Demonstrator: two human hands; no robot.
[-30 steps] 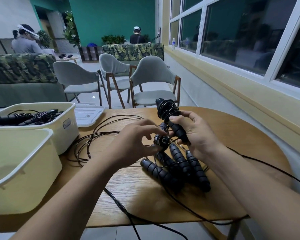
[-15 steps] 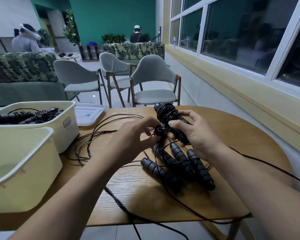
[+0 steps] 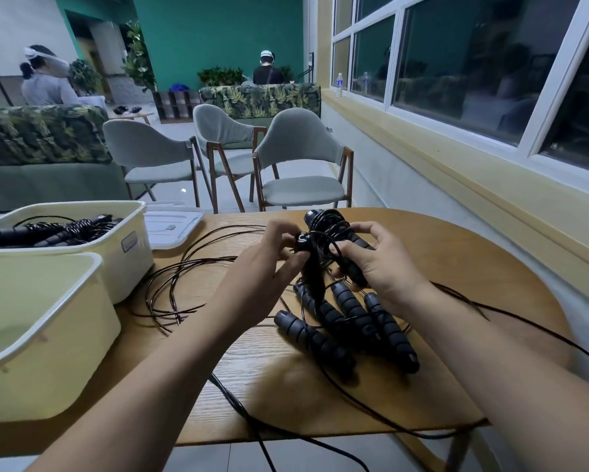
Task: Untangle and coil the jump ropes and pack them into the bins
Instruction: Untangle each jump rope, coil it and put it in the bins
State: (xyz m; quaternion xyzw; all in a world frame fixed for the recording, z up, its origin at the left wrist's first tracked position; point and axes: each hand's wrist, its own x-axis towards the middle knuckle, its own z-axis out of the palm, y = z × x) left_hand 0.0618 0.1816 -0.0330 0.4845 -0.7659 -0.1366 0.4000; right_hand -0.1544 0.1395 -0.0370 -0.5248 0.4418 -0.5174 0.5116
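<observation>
Above the wooden table (image 3: 456, 267) my right hand (image 3: 378, 267) grips a black jump-rope handle (image 3: 354, 264) whose top end is wrapped in coiled cord (image 3: 327, 221). My left hand (image 3: 266, 270) pinches the end of a second black handle (image 3: 308, 264) right beside it. Under both hands lies a pile of several ribbed black handles (image 3: 354, 321). Loose black cord (image 3: 184, 284) loops over the table to the left and trails off the front and right edges. A cream bin (image 3: 129, 247) at the left holds coiled ropes (image 3: 58, 228); a nearer cream bin (image 3: 48, 335) has nothing in it.
A white bin lid (image 3: 174, 226) lies behind the far bin. Grey chairs (image 3: 300, 165) stand beyond the table. A yellow wall with windows (image 3: 456, 80) runs along the right. Two people sit far back by patterned sofas (image 3: 41, 131).
Both hands have risen slightly and drawn closer together. The left hand has shifted from the cord to the end of the second handle, which now stands more upright.
</observation>
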